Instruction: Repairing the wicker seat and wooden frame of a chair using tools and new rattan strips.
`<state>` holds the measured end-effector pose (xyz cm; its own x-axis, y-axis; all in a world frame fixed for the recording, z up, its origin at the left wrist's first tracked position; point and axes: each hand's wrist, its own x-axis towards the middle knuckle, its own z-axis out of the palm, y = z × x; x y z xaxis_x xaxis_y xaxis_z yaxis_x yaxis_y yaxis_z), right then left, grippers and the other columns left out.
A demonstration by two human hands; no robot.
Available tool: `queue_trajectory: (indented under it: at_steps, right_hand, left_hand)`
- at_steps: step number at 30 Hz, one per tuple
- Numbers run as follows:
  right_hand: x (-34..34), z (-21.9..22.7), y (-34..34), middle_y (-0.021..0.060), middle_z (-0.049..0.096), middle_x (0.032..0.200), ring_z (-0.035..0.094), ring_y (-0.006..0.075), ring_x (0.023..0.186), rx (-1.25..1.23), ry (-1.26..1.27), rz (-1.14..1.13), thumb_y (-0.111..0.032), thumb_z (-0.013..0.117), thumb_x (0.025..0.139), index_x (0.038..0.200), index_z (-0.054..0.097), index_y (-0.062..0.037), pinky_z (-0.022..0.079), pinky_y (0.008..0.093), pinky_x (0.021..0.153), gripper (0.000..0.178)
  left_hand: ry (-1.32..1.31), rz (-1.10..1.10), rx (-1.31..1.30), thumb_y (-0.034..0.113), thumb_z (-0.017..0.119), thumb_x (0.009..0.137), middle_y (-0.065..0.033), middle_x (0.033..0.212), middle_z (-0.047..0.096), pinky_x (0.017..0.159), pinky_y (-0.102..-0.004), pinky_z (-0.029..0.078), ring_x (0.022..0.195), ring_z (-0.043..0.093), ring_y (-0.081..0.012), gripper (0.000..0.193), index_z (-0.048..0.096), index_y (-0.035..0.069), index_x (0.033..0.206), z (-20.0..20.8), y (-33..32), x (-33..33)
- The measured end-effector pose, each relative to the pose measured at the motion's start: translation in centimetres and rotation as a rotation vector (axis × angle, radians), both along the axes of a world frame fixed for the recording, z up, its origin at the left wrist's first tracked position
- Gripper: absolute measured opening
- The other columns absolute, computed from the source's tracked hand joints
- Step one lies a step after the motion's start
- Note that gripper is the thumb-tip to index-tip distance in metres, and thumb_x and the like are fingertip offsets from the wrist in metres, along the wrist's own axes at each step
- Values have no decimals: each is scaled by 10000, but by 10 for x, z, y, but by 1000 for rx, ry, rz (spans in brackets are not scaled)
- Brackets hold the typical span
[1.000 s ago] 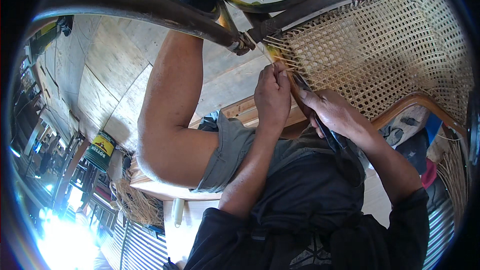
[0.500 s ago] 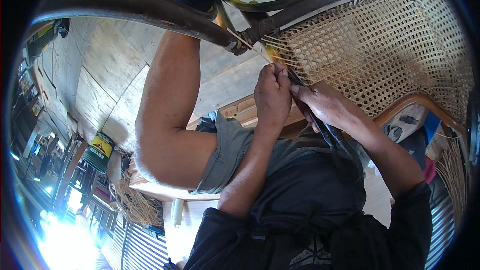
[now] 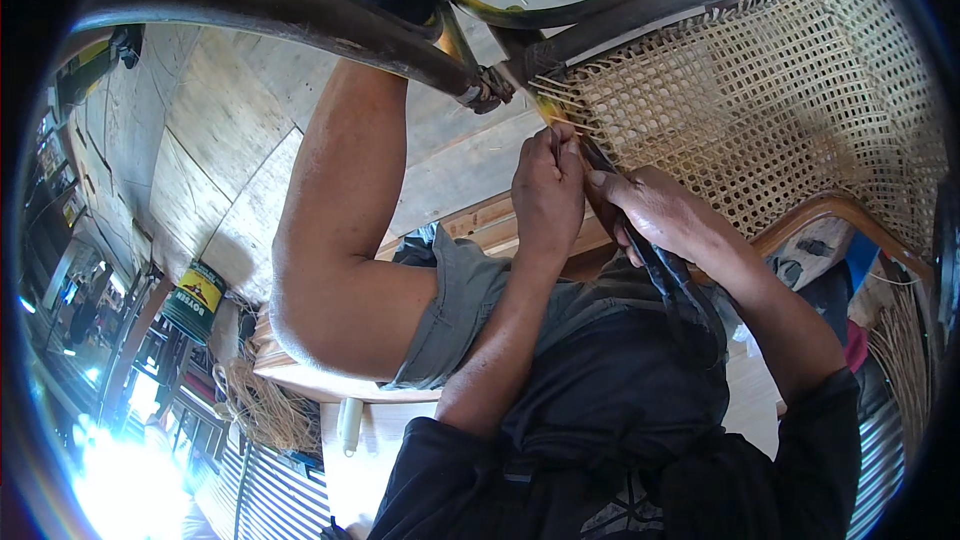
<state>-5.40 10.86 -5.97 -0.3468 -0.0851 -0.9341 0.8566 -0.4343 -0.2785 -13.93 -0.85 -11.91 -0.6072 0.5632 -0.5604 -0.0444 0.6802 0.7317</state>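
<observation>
Woven cane webbing (image 3: pixel 720 110) stretches over a dark chair frame (image 3: pixel 660 25) on the right, with loose pale strand ends (image 3: pixel 560 90) sticking out along its near left corner. My left hand (image 3: pixel 548 195) is pinched closed at the frame's edge, just below those ends. What lies between its fingertips is hidden. Close beside it, my right hand (image 3: pixel 660 208) is closed around a long black thing with two strap-like arms (image 3: pixel 652 265), which hang toward my lap. Its upper part is covered by the hands, so its kind is unclear.
A thick dark curved pole (image 3: pixel 260 10) crosses above my bare leg (image 3: pixel 335 190). The floor is wooden boards. To the left are a green and yellow can (image 3: pixel 193 300) and a bundle of loose fibres (image 3: pixel 262 405). More long strands (image 3: pixel 900 350) stand at the right.
The pale strand that slanted up and left from my left hand no longer shows there. Both hands stay almost in place; the view has shifted slightly.
</observation>
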Motion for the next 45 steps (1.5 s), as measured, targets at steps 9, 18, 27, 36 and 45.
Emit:
queue_trajectory:
  at_steps: [9, 18, 27, 36, 45]
  right_hand:
    - [-11, -3, 5, 45, 493, 478, 519, 146, 398, 73, 14, 137, -430, 388, 967, 580, 528, -29, 395, 280, 414, 575]
    - [-8, -6, -4, 37, 491, 473, 506, 147, 390, 70, -24, 46, -413, 415, 969, 619, 529, -31, 395, 286, 409, 530]
    - [-11, -7, 0, 57, 515, 486, 523, 163, 399, 98, 62, 59, -448, 437, 952, 631, 551, -30, 403, 289, 403, 539]
    - [-10, -13, 1, 63, 524, 485, 526, 164, 400, 166, 147, 158, -435, 431, 950, 632, 578, -22, 403, 290, 404, 542]
    - [-15, -12, 0, 121, 563, 562, 602, 241, 455, 237, 171, 327, -240, 398, 990, 812, 583, 48, 480, 377, 440, 386]
  left_hand:
    - [-76, 58, -3, 104, 514, 924, -188, 959, 611, 766, -385, 484, 870, 624, -319, 178, 583, -21, 1029, 5, 3, 1]
    - [9, 41, -170, 137, 512, 907, -201, 965, 641, 777, -396, 480, 865, 640, -327, 238, 570, 0, 1093, 5, 4, -7]
    - [-36, 107, -145, 145, 538, 899, -191, 922, 654, 762, -386, 485, 831, 647, -321, 223, 574, 7, 1070, -7, 8, -14]
    - [-33, 154, -3, 137, 549, 888, -142, 742, 624, 661, -342, 481, 681, 621, -225, 150, 584, 2, 941, -10, 10, -15]
    - [-108, 206, -37, 153, 536, 889, -127, 700, 618, 627, -328, 476, 624, 600, -206, 174, 580, -11, 929, -11, 9, -18]
